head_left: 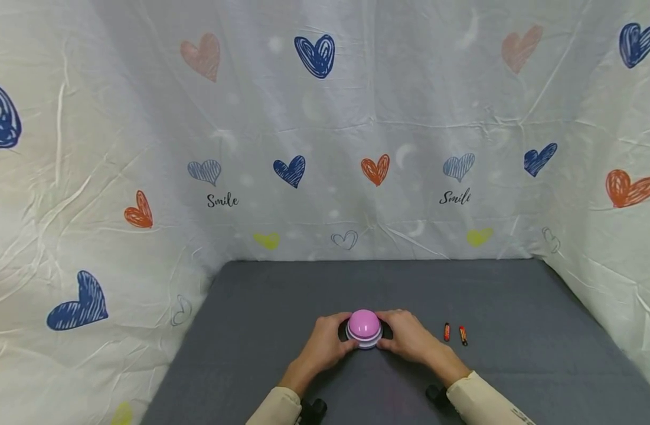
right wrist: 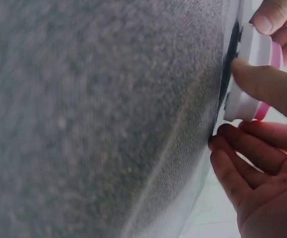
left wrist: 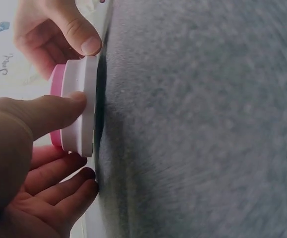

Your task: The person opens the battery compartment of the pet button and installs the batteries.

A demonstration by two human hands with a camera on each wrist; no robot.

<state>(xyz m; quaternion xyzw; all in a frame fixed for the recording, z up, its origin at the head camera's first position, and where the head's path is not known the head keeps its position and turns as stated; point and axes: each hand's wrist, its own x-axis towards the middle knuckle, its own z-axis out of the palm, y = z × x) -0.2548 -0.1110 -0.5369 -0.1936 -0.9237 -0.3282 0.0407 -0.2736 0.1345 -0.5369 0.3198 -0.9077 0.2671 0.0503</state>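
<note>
A round push button (head_left: 364,324) with a pink domed top and a white base is held low over the grey cloth, pink side up. My left hand (head_left: 326,342) grips its left side, thumb (left wrist: 69,111) along the white base and fingers around the far side. From the right, my right hand (head_left: 408,337) grips the same base, its thumb (right wrist: 262,82) lying on the white rim. In both wrist views the button (left wrist: 79,129) shows edge-on, close over the cloth. Its underside is hidden.
Two small red and black batteries (head_left: 447,332) lie on the grey tabletop (head_left: 282,289), to the right of my right hand. A white curtain (head_left: 335,118) printed with hearts surrounds the table at the back and sides.
</note>
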